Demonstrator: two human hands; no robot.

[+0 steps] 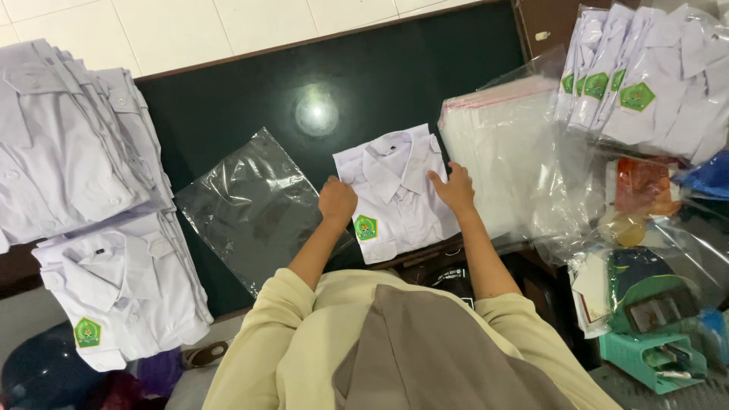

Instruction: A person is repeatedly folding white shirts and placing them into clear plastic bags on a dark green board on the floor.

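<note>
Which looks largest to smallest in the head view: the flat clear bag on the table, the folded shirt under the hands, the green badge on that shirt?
1. Clear bag.
2. Folded shirt, looking only somewhat smaller; both lie on the same table, so nearness hardly matters.
3. Green badge, by far the smallest.

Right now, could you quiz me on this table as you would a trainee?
1. True or false: both hands rest on the folded shirt.
2. What lies flat beside the left hand? A) clear bag B) scissors C) box
3. Which hand is nearer the bag stack?
Key: 1 true; 2 A; 3 the right hand.
</note>
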